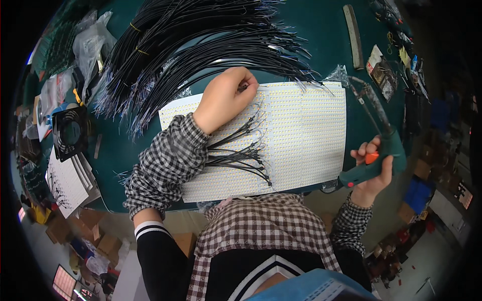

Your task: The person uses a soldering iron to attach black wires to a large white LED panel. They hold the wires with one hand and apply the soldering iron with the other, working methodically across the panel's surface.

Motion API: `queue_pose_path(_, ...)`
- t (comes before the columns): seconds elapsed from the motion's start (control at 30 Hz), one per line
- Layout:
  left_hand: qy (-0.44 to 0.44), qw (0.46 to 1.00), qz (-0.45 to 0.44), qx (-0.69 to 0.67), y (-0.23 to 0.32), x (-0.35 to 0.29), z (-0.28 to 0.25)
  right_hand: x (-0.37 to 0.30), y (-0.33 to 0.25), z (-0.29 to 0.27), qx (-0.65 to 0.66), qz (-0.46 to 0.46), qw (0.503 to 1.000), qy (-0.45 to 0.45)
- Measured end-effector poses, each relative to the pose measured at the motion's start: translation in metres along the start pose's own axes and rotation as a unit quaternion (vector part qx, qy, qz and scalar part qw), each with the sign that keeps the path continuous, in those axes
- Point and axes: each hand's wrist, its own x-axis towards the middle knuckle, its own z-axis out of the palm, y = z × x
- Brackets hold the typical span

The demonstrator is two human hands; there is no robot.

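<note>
The left hand reaches to twelve o'clock over the light panel on the bench, fingers pinched on a black wire (sleeve checked). The right hand, at three o'clock, fingers clamped round a green glue gun.

The left hand pinches a thin black wire down onto the white LED panel on the green table. The right hand grips a green soldering gun just off the panel's right edge. Black wire bundles fan behind.
</note>
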Motion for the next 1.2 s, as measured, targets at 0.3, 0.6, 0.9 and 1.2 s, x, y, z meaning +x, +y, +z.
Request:
queue_pose_path(0.3, 0.002, 0.997, -0.031, -0.065, -0.01, -0.008, 0.008, -0.043, -0.142, -0.008, -0.314, -0.106, 0.931, 0.157)
queue_pose_path(0.6, 0.004, 0.998, 0.023, -0.064, -0.006, -0.004, 0.005, -0.028, -0.207, 0.023, -0.275, -0.187, 0.932, 0.143)
queue_pose_path(0.9, -0.008, 0.999, -0.025, -0.026, -0.013, -0.007, -0.001, 0.002, 0.018, 0.029, 0.012, 0.028, 0.997, 0.077)
queue_pose_path(1.2, -0.012, 1.0, -0.024, -0.005, -0.008, -0.006, 0.003, -0.012, 0.045, 0.045, -0.22, 0.049, 0.971, 0.077)
